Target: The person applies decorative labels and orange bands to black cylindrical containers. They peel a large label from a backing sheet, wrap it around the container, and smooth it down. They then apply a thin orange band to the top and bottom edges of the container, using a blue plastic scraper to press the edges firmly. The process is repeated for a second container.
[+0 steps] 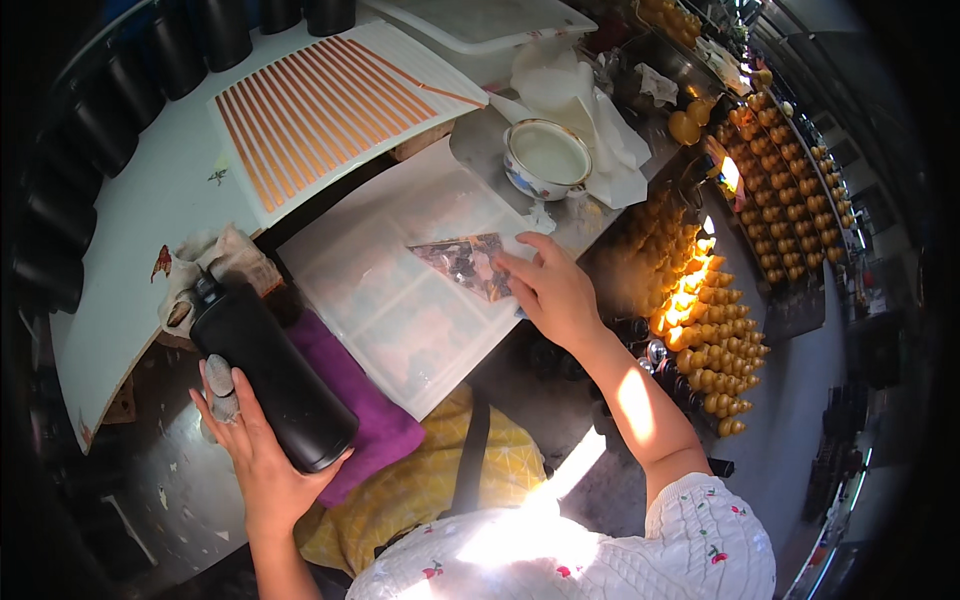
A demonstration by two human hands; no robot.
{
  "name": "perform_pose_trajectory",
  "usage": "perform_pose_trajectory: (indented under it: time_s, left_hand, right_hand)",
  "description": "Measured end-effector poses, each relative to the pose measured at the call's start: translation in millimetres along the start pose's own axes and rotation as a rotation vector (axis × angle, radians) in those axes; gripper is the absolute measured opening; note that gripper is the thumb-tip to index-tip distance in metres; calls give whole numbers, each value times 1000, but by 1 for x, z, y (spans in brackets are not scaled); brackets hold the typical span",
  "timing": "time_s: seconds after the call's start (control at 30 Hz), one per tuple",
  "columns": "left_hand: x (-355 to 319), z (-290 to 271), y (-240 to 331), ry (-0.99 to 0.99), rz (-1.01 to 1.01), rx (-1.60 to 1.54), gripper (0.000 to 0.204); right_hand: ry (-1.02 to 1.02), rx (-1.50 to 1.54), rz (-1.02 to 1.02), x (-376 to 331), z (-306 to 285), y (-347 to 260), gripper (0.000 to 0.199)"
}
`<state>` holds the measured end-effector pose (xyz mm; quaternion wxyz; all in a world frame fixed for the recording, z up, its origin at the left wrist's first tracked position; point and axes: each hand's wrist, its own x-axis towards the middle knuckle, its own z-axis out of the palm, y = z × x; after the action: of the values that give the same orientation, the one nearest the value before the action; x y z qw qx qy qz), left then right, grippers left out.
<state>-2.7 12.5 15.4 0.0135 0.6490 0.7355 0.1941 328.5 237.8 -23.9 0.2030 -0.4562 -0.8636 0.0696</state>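
— What lies nearest the camera?

— A white flowered sleeve (700,540), and a yellow cloth (430,485) just past it. The left hand (262,452) grips the base of a black squeeze bottle (268,370), thumb on one side, fingers wrapped over the other (the tips look coated in something pale). The bottle lies tilted over a purple cloth (362,405), nozzle pointing away.

— And the right hand?

— The right hand (550,290) rests flat, fingers spread and released, on a patterned triangular sheet (468,263) lying on a white compartmented tray (400,300).

— Farther out?

— A patterned bowl (546,158) of whitish liquid sits on crumpled white paper (590,110). Left of it lies a white board with orange stripes (330,105); to the right, rows of small golden bottles (720,320) catch the sun. Black cylinders (110,110) line the far left edge.
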Motion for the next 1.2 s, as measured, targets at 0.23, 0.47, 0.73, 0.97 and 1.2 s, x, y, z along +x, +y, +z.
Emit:
perform_pose_trajectory:
  time_s: [0.23,0.47,0.73,0.97,1.2]
  left_hand:
    - [-6,8,-4,25,-64,-26,140]
    - [-7,-12,27,9,1,-98,124]
    - [89,-30,125,-231,431,6,62]
    - [183,36,121,-398,738,82,51]
    - [261,117,147,-564,969,85,49]
  right_hand:
    - [129,44,139,-22,3,-15,28]
    - [451,727,780,-47,45,0,50]
    - [646,528,843,-36,73,-24,74]
    - [899,1896,1387,-55,41,30,39]
    - [261,1319,688,-43,1,13,55]
